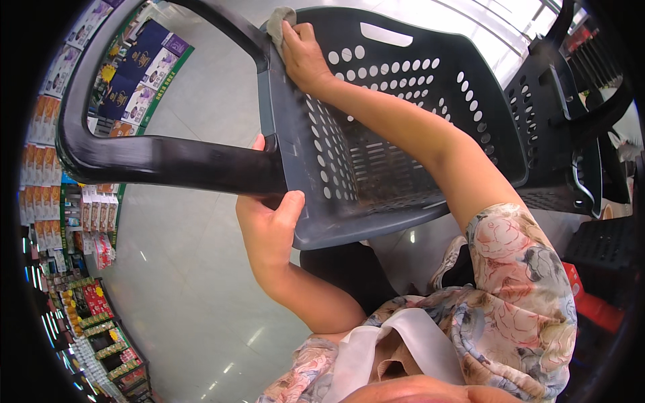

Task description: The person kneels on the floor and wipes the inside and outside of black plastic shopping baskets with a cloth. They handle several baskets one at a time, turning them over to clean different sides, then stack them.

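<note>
A dark grey plastic shopping basket (347, 232) with rows of round holes is before me, its open top facing up at me. Its black loop handle (176, 160) sticks out to the left. My left hand (267, 221) grips the near side of the basket rim at the foot of the handle, the thumb on top and a fingertip showing beyond the handle. At the far corner of the rim, my right hand (305, 60) presses a greyish cloth (278, 31) against the edge. My right forearm crosses over the basket and hides part of its inside.
More dark baskets with handles (541, 108) stand at the right, close beside this one. Display shelves with boxed goods (143, 75) curve along the left. Glossy tiled floor (191, 272) lies between. A red object (594, 305) is at the lower right.
</note>
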### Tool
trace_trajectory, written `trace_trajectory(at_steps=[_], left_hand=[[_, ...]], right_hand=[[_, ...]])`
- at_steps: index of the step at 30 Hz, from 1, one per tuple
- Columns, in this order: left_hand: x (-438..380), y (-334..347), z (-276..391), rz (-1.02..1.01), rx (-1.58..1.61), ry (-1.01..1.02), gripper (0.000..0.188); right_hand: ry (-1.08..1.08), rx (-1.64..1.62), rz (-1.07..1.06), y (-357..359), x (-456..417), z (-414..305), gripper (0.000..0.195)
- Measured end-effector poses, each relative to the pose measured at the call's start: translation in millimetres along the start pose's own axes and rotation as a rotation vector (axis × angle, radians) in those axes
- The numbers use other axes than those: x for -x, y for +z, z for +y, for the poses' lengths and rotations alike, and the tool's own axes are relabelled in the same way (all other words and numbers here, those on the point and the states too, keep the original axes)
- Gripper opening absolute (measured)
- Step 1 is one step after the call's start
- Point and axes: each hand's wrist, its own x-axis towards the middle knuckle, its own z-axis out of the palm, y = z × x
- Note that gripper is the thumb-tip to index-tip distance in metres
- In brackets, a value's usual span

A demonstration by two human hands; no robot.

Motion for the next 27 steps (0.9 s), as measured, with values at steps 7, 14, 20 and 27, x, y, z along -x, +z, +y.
trace_trajectory(at_steps=[7,14,20,27], left_hand=[[4.6,1.0,1.6,0.022,-0.059,0.033,0.078],[2.1,1.4,9.1,0.021,-0.018,-0.079,0.078],[1.7,3.2,11.5,-0.012,-0.014,-0.069,0.078],[-1.6,1.7,12.6,-0.029,0.003,-0.045,0.077]], right_hand=[[0.288,0.212,-0.686,-34.0,126.3,73.1,0.064],[0.276,0.131,-0.336,-23.0,72.0,39.8,0.038],[-0.445,0.497,-0.015,-69.1,-52.4,3.1,0.043],[-0.583,0.659,-0.7,-101.1,47.3,91.8,0.042]])
